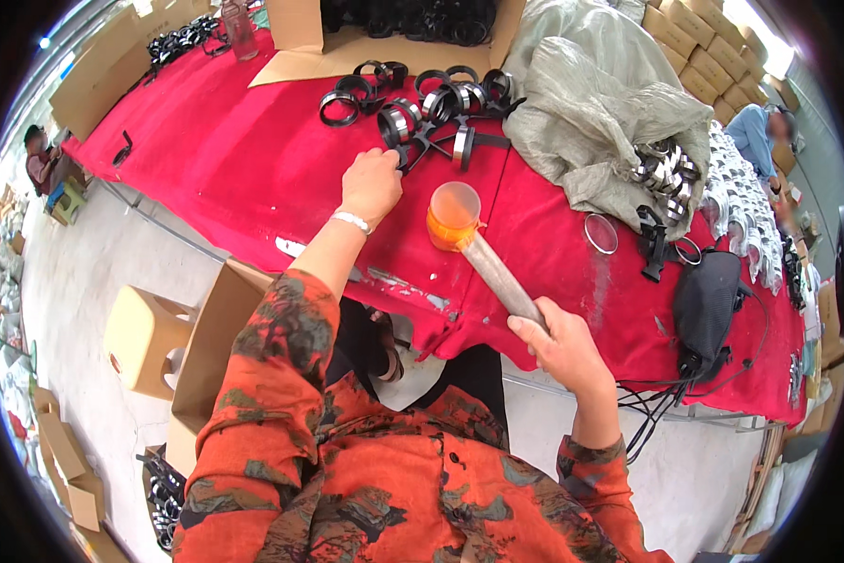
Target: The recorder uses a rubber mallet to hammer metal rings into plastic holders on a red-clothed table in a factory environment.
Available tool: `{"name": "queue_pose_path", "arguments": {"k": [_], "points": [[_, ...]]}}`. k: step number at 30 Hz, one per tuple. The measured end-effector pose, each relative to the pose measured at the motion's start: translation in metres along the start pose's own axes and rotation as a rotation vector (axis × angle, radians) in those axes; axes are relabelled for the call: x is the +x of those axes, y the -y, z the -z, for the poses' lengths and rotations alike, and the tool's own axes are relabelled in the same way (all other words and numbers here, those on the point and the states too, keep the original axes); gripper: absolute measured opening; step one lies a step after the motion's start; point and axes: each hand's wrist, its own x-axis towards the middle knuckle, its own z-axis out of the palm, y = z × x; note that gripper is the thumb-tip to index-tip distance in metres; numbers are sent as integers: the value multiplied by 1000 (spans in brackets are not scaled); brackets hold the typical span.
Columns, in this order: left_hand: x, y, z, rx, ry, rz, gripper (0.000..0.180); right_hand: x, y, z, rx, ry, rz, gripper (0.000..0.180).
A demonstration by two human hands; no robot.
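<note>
While our right hand (561, 349) grips the grey handle of the orange-headed rubber mallet (455, 218), its head rests on the red cloth-covered table (243, 178). Our left hand (372, 184) closes its fingers on a black-and-silver metal clamp ring (398, 127), beside the scattered black rings (445, 94) and grey sack (591, 122).

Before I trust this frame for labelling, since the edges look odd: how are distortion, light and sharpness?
Head view: strong fisheye, the red table edge bows and a black rim rings the picture; daylight blows out the top right corner; the mallet in the right hand and the left hand look sharp.
</note>
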Motion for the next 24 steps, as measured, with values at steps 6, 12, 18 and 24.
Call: {"name": "queue_pose_path", "arguments": {"k": [6, 12, 18, 24], "points": [[-67, -13, 70, -1146, 422, 562, 7, -7, -2, 3, -2, -17, 51, 41], [-162, 4, 77, -1418, 383, 666, 14, -3, -5, 0, -29, -36, 60, 40], [-190, 12, 33, -1171, 174, 449, 32, -6, 8, -8, 106, -69, 25, 33], [-199, 20, 23, -1184, 142, 402, 34, -44, 46, -41, 231, -101, 273, 35]]}}
